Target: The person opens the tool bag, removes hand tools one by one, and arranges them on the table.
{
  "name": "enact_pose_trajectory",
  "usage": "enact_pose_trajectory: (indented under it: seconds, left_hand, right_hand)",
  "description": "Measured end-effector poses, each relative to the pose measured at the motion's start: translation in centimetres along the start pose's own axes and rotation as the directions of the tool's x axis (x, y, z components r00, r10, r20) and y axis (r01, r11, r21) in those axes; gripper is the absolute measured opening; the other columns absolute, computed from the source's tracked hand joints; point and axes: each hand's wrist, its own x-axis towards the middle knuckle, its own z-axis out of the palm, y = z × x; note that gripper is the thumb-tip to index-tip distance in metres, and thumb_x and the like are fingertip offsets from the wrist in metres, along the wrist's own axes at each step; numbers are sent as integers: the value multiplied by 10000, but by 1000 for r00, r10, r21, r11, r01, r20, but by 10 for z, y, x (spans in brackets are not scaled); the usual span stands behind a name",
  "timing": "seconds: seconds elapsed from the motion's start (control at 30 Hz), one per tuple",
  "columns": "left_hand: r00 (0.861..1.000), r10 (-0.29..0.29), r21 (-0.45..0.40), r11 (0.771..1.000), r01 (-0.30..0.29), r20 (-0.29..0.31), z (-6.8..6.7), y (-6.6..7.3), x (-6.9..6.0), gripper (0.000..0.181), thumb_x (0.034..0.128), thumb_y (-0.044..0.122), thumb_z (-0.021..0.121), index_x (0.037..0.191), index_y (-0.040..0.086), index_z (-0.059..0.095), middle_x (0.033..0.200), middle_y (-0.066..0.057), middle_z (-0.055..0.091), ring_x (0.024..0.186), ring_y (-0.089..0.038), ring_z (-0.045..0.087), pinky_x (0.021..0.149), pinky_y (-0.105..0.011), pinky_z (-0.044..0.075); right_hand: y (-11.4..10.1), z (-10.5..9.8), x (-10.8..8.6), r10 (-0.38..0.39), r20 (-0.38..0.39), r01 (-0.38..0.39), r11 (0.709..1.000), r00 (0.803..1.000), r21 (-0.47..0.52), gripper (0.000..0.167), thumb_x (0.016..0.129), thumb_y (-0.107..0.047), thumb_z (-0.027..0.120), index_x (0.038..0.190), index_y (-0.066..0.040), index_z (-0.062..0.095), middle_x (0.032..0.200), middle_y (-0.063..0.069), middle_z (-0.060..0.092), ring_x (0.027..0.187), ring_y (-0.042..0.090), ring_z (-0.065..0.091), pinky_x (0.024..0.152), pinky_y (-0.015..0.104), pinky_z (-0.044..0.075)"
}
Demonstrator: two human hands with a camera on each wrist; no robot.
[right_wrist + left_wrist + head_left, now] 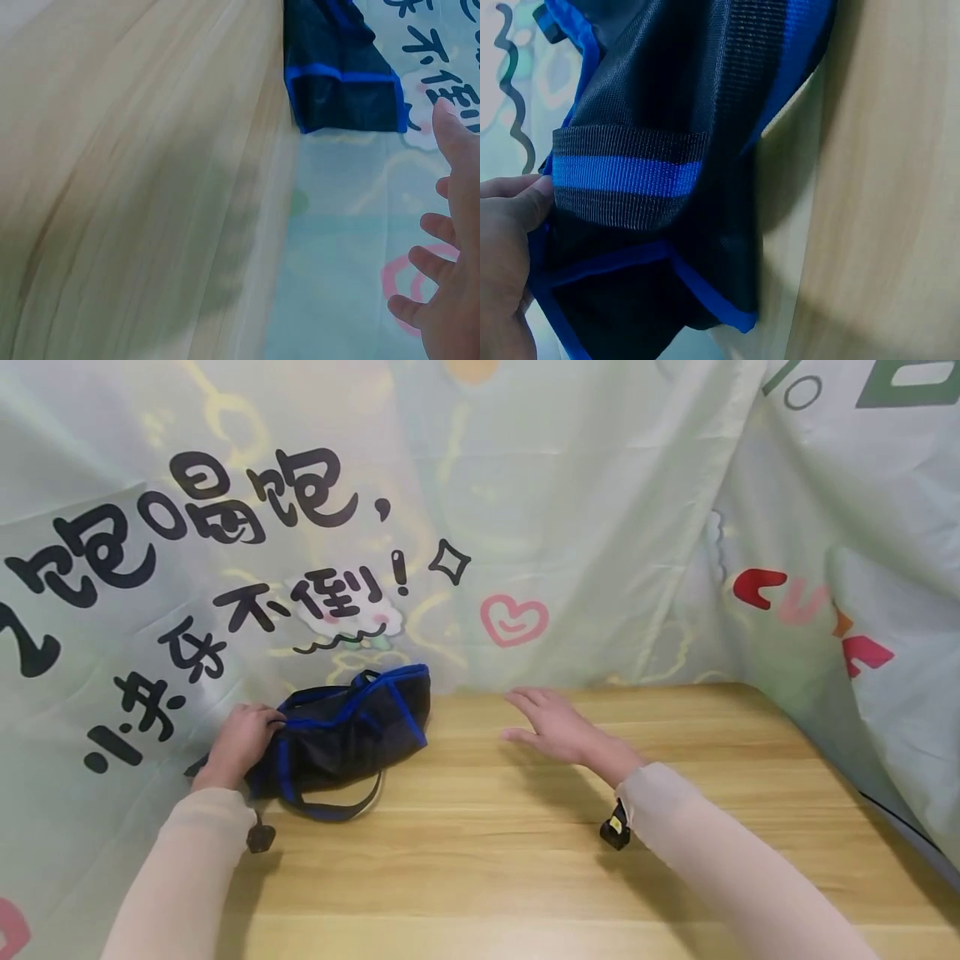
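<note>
A black bag [345, 747] with blue trim and webbing handles lies on its side at the back left of the wooden table. My left hand [242, 742] pinches its blue-edged rim at the left end; in the left wrist view the thumb [536, 199] presses on that edge, beside a black strap with a blue stripe [630, 176]. One handle loop [333, 810] droops onto the tabletop in front. To the right of the bag, apart from it, my right hand [555, 727] hovers above the table with fingers spread, holding nothing.
The wooden table [480, 868] runs back to a pale printed curtain [585, 527] that hangs behind and along both sides. Dark lettering marks the curtain above the bag. A thin black cable [900, 822] runs along the right edge.
</note>
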Motion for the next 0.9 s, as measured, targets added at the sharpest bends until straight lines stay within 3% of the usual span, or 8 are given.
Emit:
enact_pose_trajectory:
  seconds: [0.23, 0.47, 0.8, 0.9]
  left_hand:
    - [991, 127, -22, 991, -128, -51, -5, 15, -8, 37, 829, -1, 724, 864, -11, 719, 858, -151, 668, 800, -408, 612, 751, -548, 481]
    - [967, 231, -87, 967, -241, -109, -11, 47, -14, 66, 793, -43, 739, 821, 13, 717, 806, -95, 663, 768, -328, 638, 716, -496, 515]
    - [980, 182, -108, 976, -191, -83, -16, 94, -22, 27, 827, 29, 743, 846, 14, 729, 827, -75, 660, 771, -296, 633, 736, -477, 523]
    - [990, 129, -134, 982, -136, -60, -17, 109, -24, 42, 850, 61, 734, 850, 19, 734, 835, -72, 657, 769, -283, 637, 732, -468, 527]
  right_hand:
    - [-13, 15, 16, -36, -22, 37, 999, 999, 16, 681, 973, -494, 537, 1515, -125, 352, 1502, 148, 384, 1381, 347, 334, 1129, 522, 244]
    - [-24, 31, 30, -81, -21, 81, 997, 997, 8, 679, 968, -509, 534, 1492, -105, 381, 1487, 143, 405, 1371, 323, 356, 1128, 487, 268]
    - [-39, 40, 38, -84, -13, 85, 996, 996, 39, 712, 953, -595, 483, 1490, -135, 402, 1496, 77, 402, 1381, 281, 344, 1131, 442, 275]
    - [-44, 42, 39, -84, -12, 84, 995, 996, 54, 702, 955, -586, 491, 1485, -131, 411, 1495, 77, 402, 1377, 280, 351, 1127, 448, 282]
